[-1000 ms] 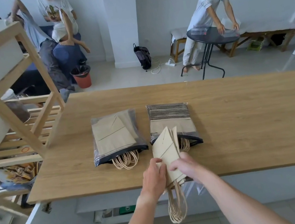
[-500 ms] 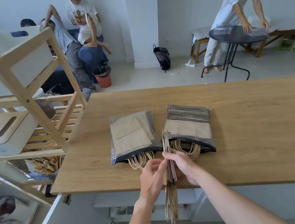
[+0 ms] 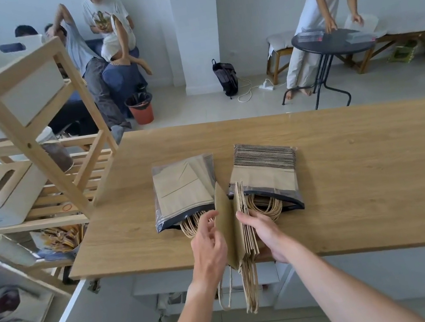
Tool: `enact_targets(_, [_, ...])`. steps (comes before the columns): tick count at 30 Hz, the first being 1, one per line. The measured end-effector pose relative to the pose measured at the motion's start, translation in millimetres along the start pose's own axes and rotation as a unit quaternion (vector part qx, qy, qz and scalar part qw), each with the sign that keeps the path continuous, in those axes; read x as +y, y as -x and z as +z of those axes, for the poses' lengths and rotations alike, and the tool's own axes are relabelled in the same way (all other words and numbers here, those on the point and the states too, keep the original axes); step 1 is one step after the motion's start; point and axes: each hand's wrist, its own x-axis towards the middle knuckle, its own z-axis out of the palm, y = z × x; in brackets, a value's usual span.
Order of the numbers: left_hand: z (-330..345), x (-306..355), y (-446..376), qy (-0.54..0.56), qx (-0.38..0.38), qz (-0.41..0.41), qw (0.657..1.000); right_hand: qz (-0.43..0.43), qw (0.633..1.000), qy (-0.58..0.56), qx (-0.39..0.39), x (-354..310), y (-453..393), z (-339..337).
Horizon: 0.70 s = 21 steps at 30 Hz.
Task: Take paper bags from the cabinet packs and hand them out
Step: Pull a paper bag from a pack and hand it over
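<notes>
Two clear plastic packs of brown paper bags lie side by side on the wooden table (image 3: 362, 162): the left pack (image 3: 182, 191) and the fuller right pack (image 3: 267, 173), both with twine handles spilling from their near ends. Between them, at the table's front edge, I hold a small stack of paper bags (image 3: 239, 230) upright on edge, handles dangling below the tabletop. My right hand (image 3: 265, 232) grips the stack from the right. My left hand (image 3: 209, 246) touches the leftmost bag, which is peeled away from the rest.
A wooden shelf unit (image 3: 42, 151) with white boxes stands at the left, touching the table corner. Beyond the table, several people sit by a red bin (image 3: 141, 108). A person in white leans over a round black table (image 3: 332, 43) at the back right.
The view has shifted and drawn closer. The held stack went from flat-facing to edge-on, and my left hand has spread the leftmost bag apart from the others.
</notes>
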Motion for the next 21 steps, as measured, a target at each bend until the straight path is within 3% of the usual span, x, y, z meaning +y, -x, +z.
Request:
enact_targets(6, [-1,-5,-2,-0.038,-0.061,0.008,0.997,0.014,1.000,0.002,-0.024,15,-20,-2])
enact_targets(18, [-3,-5,-1,-0.022,-0.041,0.043,0.998,0.022,1.000,0.000,-0.015,21,-22,4])
enact_targets(21, [0,-7,-3,-0.075,-0.050,0.070,0.993,0.022,1.000,-0.003,0.007,23,-23,5])
